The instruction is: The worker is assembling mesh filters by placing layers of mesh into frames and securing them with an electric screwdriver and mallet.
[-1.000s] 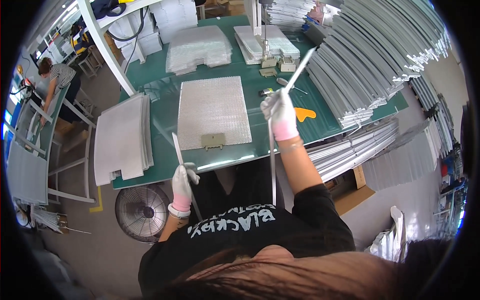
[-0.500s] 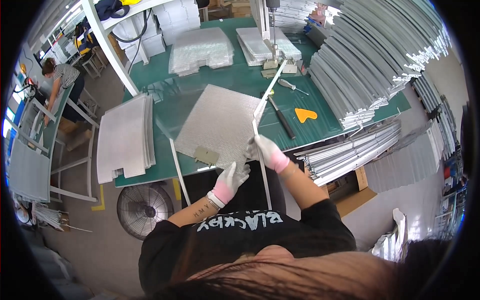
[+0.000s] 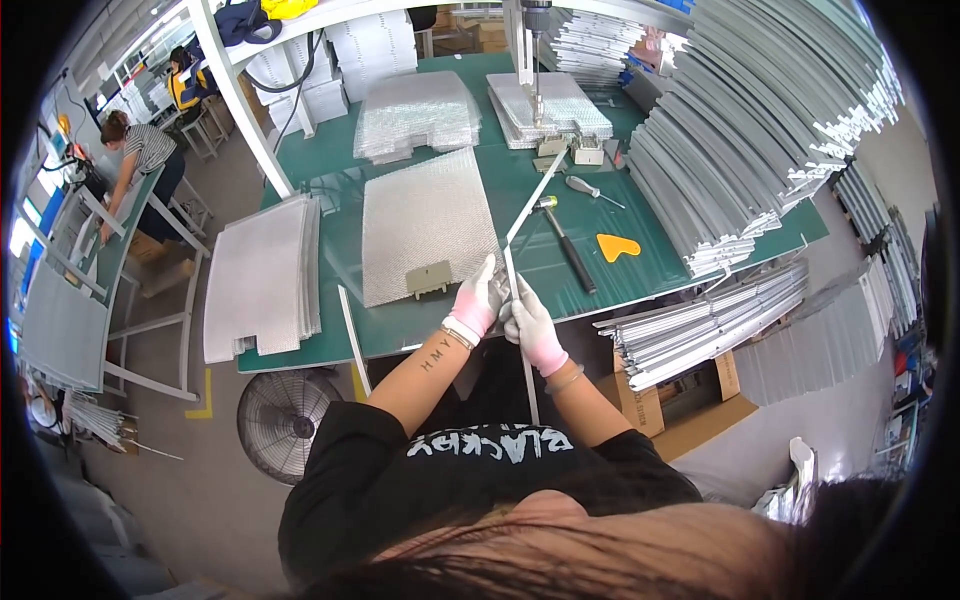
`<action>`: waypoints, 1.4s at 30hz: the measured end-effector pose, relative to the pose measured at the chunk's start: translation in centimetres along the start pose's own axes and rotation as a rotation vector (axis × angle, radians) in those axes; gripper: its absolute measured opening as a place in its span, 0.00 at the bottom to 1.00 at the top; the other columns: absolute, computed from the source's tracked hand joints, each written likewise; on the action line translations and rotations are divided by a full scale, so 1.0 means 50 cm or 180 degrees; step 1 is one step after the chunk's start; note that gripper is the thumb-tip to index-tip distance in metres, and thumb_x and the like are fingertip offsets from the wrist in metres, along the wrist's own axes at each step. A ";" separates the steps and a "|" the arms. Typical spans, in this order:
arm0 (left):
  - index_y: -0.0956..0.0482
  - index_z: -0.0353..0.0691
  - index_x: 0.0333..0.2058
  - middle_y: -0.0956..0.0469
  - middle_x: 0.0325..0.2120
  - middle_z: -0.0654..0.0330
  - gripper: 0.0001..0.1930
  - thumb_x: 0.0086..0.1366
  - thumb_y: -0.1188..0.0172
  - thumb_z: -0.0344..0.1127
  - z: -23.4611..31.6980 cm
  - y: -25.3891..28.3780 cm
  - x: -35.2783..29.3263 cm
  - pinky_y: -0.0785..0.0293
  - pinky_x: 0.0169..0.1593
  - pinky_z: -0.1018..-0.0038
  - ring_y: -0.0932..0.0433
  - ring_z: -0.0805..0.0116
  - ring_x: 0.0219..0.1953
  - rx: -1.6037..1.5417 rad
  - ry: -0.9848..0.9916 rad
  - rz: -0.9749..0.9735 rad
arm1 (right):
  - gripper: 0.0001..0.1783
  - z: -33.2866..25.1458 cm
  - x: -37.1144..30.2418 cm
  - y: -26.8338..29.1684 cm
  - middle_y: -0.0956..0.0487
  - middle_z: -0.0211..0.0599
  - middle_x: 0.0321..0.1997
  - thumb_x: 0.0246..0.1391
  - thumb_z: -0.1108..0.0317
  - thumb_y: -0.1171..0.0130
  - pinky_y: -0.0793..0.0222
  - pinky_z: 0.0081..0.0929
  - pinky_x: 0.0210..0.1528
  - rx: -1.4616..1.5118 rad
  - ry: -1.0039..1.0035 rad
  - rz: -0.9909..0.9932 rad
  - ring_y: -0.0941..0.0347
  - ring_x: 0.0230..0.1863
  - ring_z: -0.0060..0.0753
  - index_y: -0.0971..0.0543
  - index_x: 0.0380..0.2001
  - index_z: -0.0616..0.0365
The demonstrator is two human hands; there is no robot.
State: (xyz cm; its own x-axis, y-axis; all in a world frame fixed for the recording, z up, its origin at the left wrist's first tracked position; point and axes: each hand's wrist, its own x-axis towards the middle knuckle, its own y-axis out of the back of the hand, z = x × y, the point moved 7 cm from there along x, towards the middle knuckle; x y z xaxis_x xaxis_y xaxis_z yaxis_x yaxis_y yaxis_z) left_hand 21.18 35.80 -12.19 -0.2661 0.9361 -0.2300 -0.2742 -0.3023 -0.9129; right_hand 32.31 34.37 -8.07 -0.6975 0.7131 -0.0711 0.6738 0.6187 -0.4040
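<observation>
A thin white metal strip (image 3: 531, 205), kinked near its middle, runs from the drill's foot over the table's front edge toward my body. My right hand (image 3: 535, 325) is closed around its near part, fingers curled. Close beside it, my left hand (image 3: 480, 297) has its fingers pointing up against the strip's left side; what they hold, if anything, I cannot make out. To the left lies a silvery mesh panel (image 3: 420, 215), its right edge near the strip. On its front part sits an olive-grey notched block (image 3: 429, 278).
Right of the strip lie a hammer (image 3: 572, 255), a screwdriver (image 3: 590, 190) and a yellow scraper (image 3: 618, 247). A bench drill (image 3: 537, 70) stands behind. Stacked panels (image 3: 262, 275) sit left, tall stacks (image 3: 745, 130) right. Another white strip (image 3: 352, 335) overhangs the front edge.
The mesh panel has turned from a slant to nearly straight and shifted away from the strip. My left hand has moved up and right, beside my right hand. The view has shifted slightly.
</observation>
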 end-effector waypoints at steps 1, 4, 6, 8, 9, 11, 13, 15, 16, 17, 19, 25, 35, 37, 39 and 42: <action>0.29 0.36 0.48 0.26 0.43 0.55 0.15 0.70 0.42 0.39 0.001 0.008 0.007 0.28 0.52 0.64 0.28 0.61 0.47 0.0001 0.0000 -0.0002 | 0.32 0.002 -0.001 -0.002 0.30 0.28 0.29 0.68 0.74 0.64 0.50 0.12 0.16 0.0212 -0.0072 -0.0140 0.48 0.15 0.12 0.52 0.73 0.51; 0.26 0.36 0.44 0.24 0.36 0.57 0.13 0.69 0.42 0.40 0.013 -0.002 0.019 0.28 0.51 0.66 0.26 0.62 0.43 0.0103 -0.0128 -0.0222 | 0.32 0.004 -0.007 -0.011 0.31 0.28 0.28 0.67 0.74 0.63 0.50 0.12 0.16 0.0119 -0.0169 -0.0107 0.47 0.15 0.12 0.51 0.73 0.49; 0.24 0.34 0.38 0.23 0.31 0.56 0.15 0.71 0.44 0.43 0.020 0.002 0.018 0.26 0.43 0.70 0.24 0.63 0.36 0.0531 -0.0335 0.0077 | 0.33 -0.001 -0.014 -0.017 0.31 0.28 0.26 0.66 0.75 0.63 0.50 0.12 0.16 0.0105 -0.0273 -0.0040 0.46 0.14 0.11 0.50 0.73 0.46; 0.24 0.36 0.41 0.23 0.32 0.57 0.13 0.71 0.44 0.42 0.039 0.021 0.027 0.26 0.44 0.69 0.24 0.64 0.37 0.1846 -0.0739 -0.0090 | 0.33 -0.001 -0.004 -0.009 0.30 0.28 0.26 0.66 0.75 0.63 0.48 0.12 0.16 0.0035 -0.0242 -0.0078 0.45 0.14 0.12 0.50 0.73 0.47; 0.24 0.38 0.43 0.23 0.34 0.58 0.11 0.71 0.44 0.41 0.050 0.008 0.020 0.25 0.46 0.68 0.24 0.65 0.39 0.3167 -0.1134 -0.0239 | 0.33 -0.004 0.001 -0.010 0.29 0.28 0.27 0.66 0.74 0.62 0.46 0.13 0.15 -0.0026 -0.0225 -0.0117 0.44 0.14 0.12 0.49 0.73 0.48; 0.24 0.39 0.44 0.23 0.35 0.58 0.12 0.71 0.45 0.40 0.045 0.031 0.026 0.25 0.46 0.68 0.24 0.65 0.40 0.1889 -0.0592 -0.0201 | 0.32 -0.016 0.027 -0.014 0.29 0.29 0.26 0.66 0.74 0.63 0.44 0.14 0.15 -0.0425 -0.0216 -0.0204 0.42 0.13 0.13 0.48 0.72 0.50; 0.24 0.39 0.46 0.22 0.37 0.58 0.12 0.72 0.45 0.40 0.031 0.026 0.017 0.25 0.46 0.68 0.23 0.64 0.42 0.0615 -0.0058 -0.0176 | 0.31 -0.034 0.059 -0.022 0.29 0.29 0.25 0.66 0.73 0.63 0.42 0.15 0.14 -0.0815 -0.0196 -0.0286 0.41 0.13 0.14 0.47 0.72 0.53; 0.25 0.38 0.49 0.23 0.40 0.58 0.13 0.73 0.48 0.39 0.043 0.012 0.001 0.25 0.47 0.69 0.23 0.64 0.43 0.0792 -0.0256 0.0075 | 0.29 -0.055 0.102 -0.028 0.27 0.30 0.24 0.66 0.71 0.62 0.37 0.17 0.15 -0.1187 -0.0170 -0.0307 0.36 0.13 0.16 0.44 0.71 0.55; 0.24 0.39 0.43 0.23 0.34 0.60 0.12 0.74 0.51 0.40 0.039 -0.028 -0.025 0.26 0.39 0.72 0.22 0.67 0.36 0.0749 -0.0300 -0.0035 | 0.28 -0.060 0.129 -0.024 0.25 0.31 0.25 0.67 0.69 0.60 0.36 0.17 0.14 -0.1308 -0.0088 -0.0271 0.33 0.14 0.18 0.42 0.70 0.57; 0.24 0.39 0.43 0.23 0.34 0.60 0.12 0.74 0.51 0.40 0.040 -0.026 -0.029 0.26 0.39 0.72 0.22 0.67 0.36 0.0744 -0.0321 -0.0027 | 0.26 -0.066 0.159 -0.021 0.24 0.32 0.26 0.67 0.67 0.57 0.34 0.19 0.16 -0.1648 -0.0026 -0.0234 0.31 0.16 0.19 0.37 0.67 0.58; 0.30 0.40 0.56 0.27 0.49 0.61 0.17 0.75 0.54 0.42 0.001 -0.043 -0.019 0.28 0.53 0.69 0.27 0.66 0.51 0.0566 0.0083 -0.0461 | 0.20 -0.063 0.241 0.048 0.23 0.32 0.27 0.67 0.62 0.53 0.33 0.22 0.18 -0.2774 0.1872 -0.0017 0.30 0.17 0.19 0.27 0.56 0.62; 0.34 0.33 0.61 0.26 0.55 0.58 0.23 0.75 0.55 0.42 0.120 -0.018 -0.195 0.36 0.62 0.69 0.27 0.67 0.54 0.1199 -0.0319 -0.0697 | 0.16 -0.036 0.221 -0.019 0.23 0.33 0.27 0.62 0.58 0.45 0.31 0.23 0.24 -0.1922 -0.0537 -0.0430 0.30 0.20 0.21 0.24 0.36 0.62; 0.37 0.30 0.63 0.24 0.52 0.54 0.24 0.73 0.52 0.37 0.434 0.090 -0.308 0.31 0.61 0.66 0.27 0.61 0.57 0.2896 -0.1673 0.0506 | 0.06 -0.009 0.189 -0.021 0.26 0.33 0.32 0.61 0.69 0.50 0.29 0.27 0.29 -0.0239 -0.0943 -0.0531 0.28 0.27 0.27 0.30 0.40 0.56; 0.41 0.31 0.65 0.24 0.52 0.57 0.26 0.72 0.49 0.34 0.430 0.058 -0.309 0.29 0.60 0.68 0.27 0.66 0.57 0.2146 -0.1409 0.0143 | 0.06 -0.028 0.186 -0.003 0.26 0.33 0.32 0.61 0.69 0.50 0.27 0.28 0.32 -0.0418 -0.0774 -0.0340 0.26 0.29 0.28 0.29 0.40 0.56; 0.42 0.29 0.65 0.25 0.52 0.57 0.30 0.67 0.41 0.28 0.436 0.030 -0.315 0.25 0.55 0.73 0.24 0.69 0.53 0.2769 -0.1364 -0.0162 | 0.05 -0.051 0.162 0.003 0.25 0.33 0.31 0.60 0.69 0.50 0.25 0.29 0.34 -0.0343 -0.0629 -0.0437 0.25 0.30 0.29 0.29 0.38 0.56; 0.39 0.27 0.61 0.24 0.46 0.61 0.27 0.65 0.42 0.22 0.449 0.016 -0.339 0.23 0.49 0.77 0.24 0.77 0.42 0.2956 -0.1469 0.0519 | 0.03 -0.107 0.125 -0.007 0.23 0.35 0.28 0.60 0.72 0.49 0.26 0.30 0.34 -0.0070 -0.0261 -0.0291 0.24 0.29 0.30 0.29 0.34 0.59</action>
State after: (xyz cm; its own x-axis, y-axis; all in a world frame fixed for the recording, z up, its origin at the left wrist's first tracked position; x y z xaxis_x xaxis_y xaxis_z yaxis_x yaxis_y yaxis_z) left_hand 4.72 15.67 -1.44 -0.6365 0.7713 0.0022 -0.7527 -0.6205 -0.2201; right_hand 29.03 40.39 -3.51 -0.7732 0.6246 -0.1096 0.6110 0.6876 -0.3922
